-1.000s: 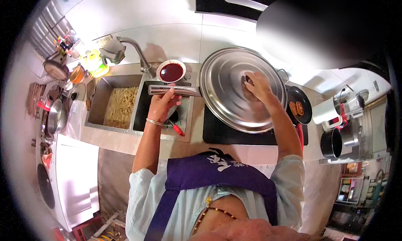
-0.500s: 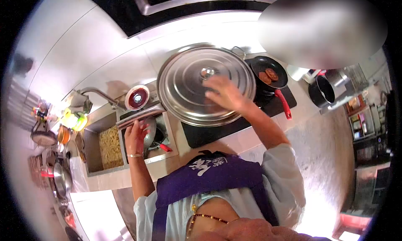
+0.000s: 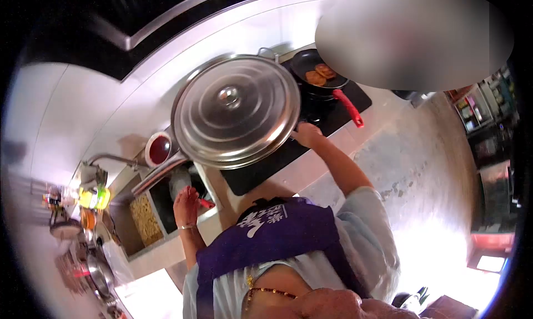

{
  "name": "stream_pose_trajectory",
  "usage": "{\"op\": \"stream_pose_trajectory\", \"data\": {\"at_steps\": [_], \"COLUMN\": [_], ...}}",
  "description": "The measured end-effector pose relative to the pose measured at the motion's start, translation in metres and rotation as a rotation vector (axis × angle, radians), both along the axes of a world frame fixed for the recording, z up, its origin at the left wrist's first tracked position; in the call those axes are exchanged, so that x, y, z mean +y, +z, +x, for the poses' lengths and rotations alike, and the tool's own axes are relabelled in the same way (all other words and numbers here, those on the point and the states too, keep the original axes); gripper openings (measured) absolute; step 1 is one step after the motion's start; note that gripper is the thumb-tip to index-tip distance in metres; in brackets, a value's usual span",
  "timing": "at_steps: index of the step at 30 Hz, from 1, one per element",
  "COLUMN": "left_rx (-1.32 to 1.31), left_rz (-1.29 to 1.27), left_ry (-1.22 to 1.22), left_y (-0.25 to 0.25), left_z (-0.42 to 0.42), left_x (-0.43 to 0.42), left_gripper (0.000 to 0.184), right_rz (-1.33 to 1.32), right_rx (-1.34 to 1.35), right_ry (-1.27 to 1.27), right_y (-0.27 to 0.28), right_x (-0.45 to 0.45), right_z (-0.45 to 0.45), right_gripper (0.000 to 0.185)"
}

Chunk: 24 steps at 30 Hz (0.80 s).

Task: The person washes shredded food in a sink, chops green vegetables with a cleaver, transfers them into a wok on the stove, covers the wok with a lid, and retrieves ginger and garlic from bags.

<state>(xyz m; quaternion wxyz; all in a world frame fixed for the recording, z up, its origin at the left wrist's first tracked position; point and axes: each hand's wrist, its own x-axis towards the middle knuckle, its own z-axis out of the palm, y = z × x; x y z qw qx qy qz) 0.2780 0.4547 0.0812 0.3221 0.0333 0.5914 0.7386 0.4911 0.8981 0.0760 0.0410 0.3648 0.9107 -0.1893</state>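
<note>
A large wok with a long metal handle (image 3: pixel 157 175) stands on the black cooktop (image 3: pixel 239 181), covered by a domed steel lid (image 3: pixel 250 136) with a round knob. My right hand (image 3: pixel 308 135) is closed at the wok's right rim, seemingly round a short side handle that the fingers mostly hide. My left hand (image 3: pixel 186 206) is over the front edge of the sink, below the long handle and apart from it. Its fingers are loosely bent with nothing visible in them. A red-handled pan (image 3: pixel 180 179) lies in the sink beyond that hand.
A frying pan (image 3: pixel 304 62) with browned patties (image 3: pixel 316 77) sits right of the wok, its red handle (image 3: pixel 350 109) pointing out over the counter. A bowl of dark red liquid (image 3: pixel 159 148) stands by the tap (image 3: pixel 105 157). Pale yellowish food (image 3: pixel 145 221) fills the left sink basin.
My right hand has left the lid's top for the wok's right rim. My left hand has come down away from the long handle. The view has turned, and the wok's handle points more towards me.
</note>
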Motion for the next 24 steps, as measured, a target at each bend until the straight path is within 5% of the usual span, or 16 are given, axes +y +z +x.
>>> {"op": "stream_pose_trajectory", "data": {"at_steps": [2, 7, 9, 12, 16, 20, 22, 23, 24], "left_rx": [-0.137, -0.135, -0.178, -0.024, -0.005, -0.237, -0.186, -0.156, -0.171], "left_rz": [0.065, 0.045, 0.034, 0.051, -0.017, 0.048, 0.04, 0.143, 0.016], "left_ry": [0.104, 0.099, 0.133, 0.001, 0.07, 0.197, 0.121, 0.025, 0.111], "left_y": [0.048, 0.04, 0.032, 0.003, 0.004, 0.024, 0.036, 0.025, 0.026], "left_z": [0.029, 0.043, 0.043, 0.034, 0.041, 0.047, 0.053, 0.047, 0.049], "left_x": [0.032, 0.036, 0.032, 0.024, 0.03, 0.044, 0.05, 0.046, 0.047], "left_gripper": [0.019, 0.019, 0.018, 0.017, 0.019, 0.018, 0.018, 0.018, 0.017], "right_rz": [-0.09, -0.079, -0.115, -0.061, 0.063, 0.064, 0.161, 0.154, 0.112], "right_rx": [-0.091, -0.257, -0.284, -0.215, -0.354, -0.333, -0.496, -0.423, -0.423], "right_ry": [0.064, 0.012, -0.002, 0.079, 0.366, 0.282, 0.515, 0.462, 0.433], "right_y": [-0.043, -0.028, 0.02, -0.003, 0.019, 0.001, -0.01, -0.029, -0.025], "right_x": [0.019, 0.014, -0.004, 0.005, 0.007, 0.011, 0.018, 0.022, 0.024], "right_z": [-0.027, -0.048, -0.039, -0.034, -0.022, -0.027, -0.029, -0.032, -0.03], "right_gripper": [0.041, 0.023, 0.023, 0.023, 0.026, 0.026, 0.028, 0.046, 0.04]}}
